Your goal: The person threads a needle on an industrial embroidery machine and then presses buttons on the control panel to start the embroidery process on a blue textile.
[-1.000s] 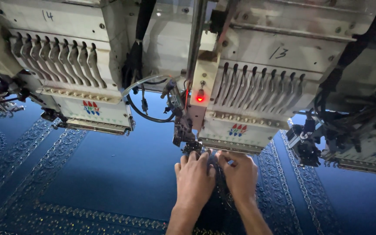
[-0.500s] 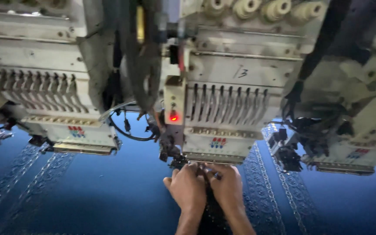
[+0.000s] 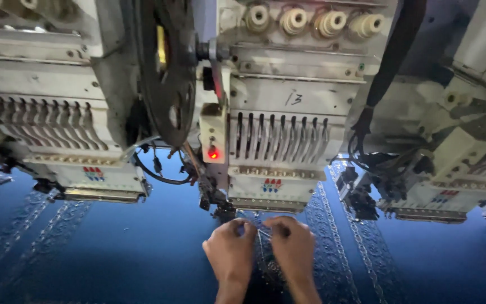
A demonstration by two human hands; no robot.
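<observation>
My left hand (image 3: 230, 253) and my right hand (image 3: 292, 248) are side by side just below the middle embroidery machine head (image 3: 279, 141), over dark blue fabric (image 3: 142, 253). The fingertips of both hands are pinched together on a thin pale thread (image 3: 261, 232) that runs between them, close under the needle area (image 3: 226, 211). A red indicator light (image 3: 213, 152) glows on the left side of that head. Beneath my hands a stitched band of pattern runs toward me.
More cream-coloured machine heads hang at the left (image 3: 68, 141) and right (image 3: 445, 169). A large dark wheel (image 3: 167, 67) and black cables (image 3: 158, 174) hang between the left and middle heads. Thread spools (image 3: 310, 21) sit on top. Embroidered stripes (image 3: 333, 247) cross the fabric.
The view has tilted up and moved closer to the machine head. My hands sit lower in the view and have stayed together under the needles, still working the thread.
</observation>
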